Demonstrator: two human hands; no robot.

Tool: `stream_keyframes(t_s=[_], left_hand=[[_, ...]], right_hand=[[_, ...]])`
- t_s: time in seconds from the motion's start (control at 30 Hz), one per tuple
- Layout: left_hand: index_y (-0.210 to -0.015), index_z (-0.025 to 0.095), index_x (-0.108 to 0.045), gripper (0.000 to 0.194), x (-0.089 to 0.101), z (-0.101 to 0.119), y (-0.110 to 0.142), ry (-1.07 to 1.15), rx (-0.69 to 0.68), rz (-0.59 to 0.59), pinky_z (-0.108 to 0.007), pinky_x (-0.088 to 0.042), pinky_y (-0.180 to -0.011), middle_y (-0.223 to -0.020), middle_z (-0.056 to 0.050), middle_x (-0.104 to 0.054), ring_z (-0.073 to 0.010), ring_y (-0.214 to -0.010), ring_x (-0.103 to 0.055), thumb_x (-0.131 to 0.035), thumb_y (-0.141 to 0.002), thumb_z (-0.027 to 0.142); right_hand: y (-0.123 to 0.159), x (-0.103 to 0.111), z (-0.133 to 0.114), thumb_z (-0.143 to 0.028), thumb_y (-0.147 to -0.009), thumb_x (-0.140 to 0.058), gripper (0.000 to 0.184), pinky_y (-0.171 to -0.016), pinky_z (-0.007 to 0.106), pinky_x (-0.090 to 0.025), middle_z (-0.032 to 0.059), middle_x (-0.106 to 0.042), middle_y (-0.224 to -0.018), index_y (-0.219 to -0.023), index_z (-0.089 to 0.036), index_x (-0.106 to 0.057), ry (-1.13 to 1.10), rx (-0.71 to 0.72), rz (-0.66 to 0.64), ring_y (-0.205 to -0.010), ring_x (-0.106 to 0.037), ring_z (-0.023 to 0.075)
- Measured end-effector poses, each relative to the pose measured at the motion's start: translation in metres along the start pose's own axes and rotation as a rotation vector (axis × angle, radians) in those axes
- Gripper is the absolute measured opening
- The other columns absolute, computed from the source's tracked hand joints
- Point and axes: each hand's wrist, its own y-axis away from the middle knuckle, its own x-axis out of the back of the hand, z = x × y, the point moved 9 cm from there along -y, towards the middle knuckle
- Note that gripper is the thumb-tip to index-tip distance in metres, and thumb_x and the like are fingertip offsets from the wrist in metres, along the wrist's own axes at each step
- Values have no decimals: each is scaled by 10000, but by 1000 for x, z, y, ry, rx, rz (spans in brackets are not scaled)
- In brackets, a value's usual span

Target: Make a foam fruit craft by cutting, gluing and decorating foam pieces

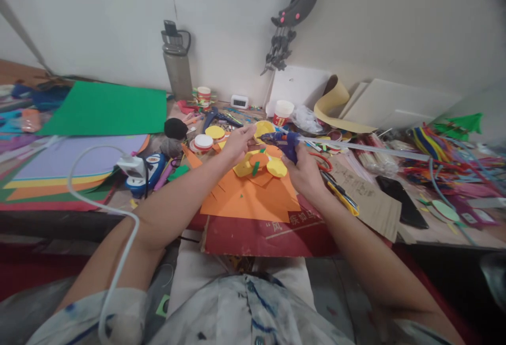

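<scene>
My right hand (306, 168) grips a blue hot glue gun (289, 144), its nozzle pointing left and a long translucent glue stick (363, 148) trailing from its back. My left hand (238, 146) pinches a yellow round piece (264, 128) by its edge, and the nozzle is close to it. I cannot tell whether they touch. Below both hands lie yellow paper discs (276, 168) and an orange one (259, 160) with a green strip (255, 168) on it. Orange paper sheets (245, 200) spread under these, on top of a red board (253, 239).
Left are a green sheet (110, 108), stacked coloured sheets (79, 158) and a blue power strip (146, 174) with a white cable. A bottle (177, 68) and paper cup (283, 112) stand behind. Right are a yellow utility knife (340, 193), cardboard (366, 192), a phone (401, 201) and pipe cleaners (430, 147).
</scene>
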Motion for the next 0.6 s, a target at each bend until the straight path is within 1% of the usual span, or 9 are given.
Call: stream_keyframes(t_s=[0.07, 0.13, 0.23, 0.33, 0.5, 0.6], left_hand=[[-906, 130, -702, 226, 1, 0, 0, 10, 0, 14, -393, -644, -937, -740, -8, -723, -92, -607, -666, -787, -928, 339], [-928, 125, -716, 237, 1, -3, 0, 3, 19, 10, -394, -647, -916, -787, -33, -749, -118, -654, -704, -781, -932, 353], [-960, 120, -737, 245, -3, -6, 1, -16, 46, -20, -378, -651, -878, -860, -67, -781, -149, -715, -741, -757, -951, 364], [-933, 122, -738, 245, -3, -7, 1, -36, 51, -26, -351, -651, -863, -822, -57, -773, -138, -689, -731, -752, -955, 365], [-951, 132, -735, 229, -1, -6, 0, -35, 26, -14, -368, -659, -864, -828, -50, -770, -134, -680, -730, -741, -964, 360], [-933, 127, -727, 259, -4, -10, 1, -64, 40, -44, -336, -664, -804, -828, -54, -767, -133, -676, -732, -750, -956, 384]], right_hand=[[0, 4, 2, -291, -897, -596, 298, -1014, 570, -527, 154, -727, -1127, -1183, -215, -628, 16, -23, 18, -1074, -683, 358], [-1, 9, 3, -287, -896, -597, 312, -1020, 578, -524, 158, -731, -1116, -1198, -210, -623, 23, -36, 55, -1072, -683, 360], [-4, 7, 1, -282, -894, -591, 338, -1005, 573, -535, 161, -735, -1123, -1222, -208, -614, 13, -24, 60, -1060, -687, 359], [-3, 0, -2, -282, -894, -583, 323, -1001, 557, -543, 152, -735, -1142, -1208, -217, -623, -6, 13, 23, -1068, -684, 351], [-2, 5, 2, -295, -892, -603, 290, -962, 541, -551, 132, -738, -1056, -1167, -214, -644, -6, -9, 53, -987, -685, 335], [-5, 6, -1, -270, -890, -597, 275, -959, 518, -548, 120, -741, -1056, -1156, -217, -643, -22, 15, 49, -979, -679, 317]])
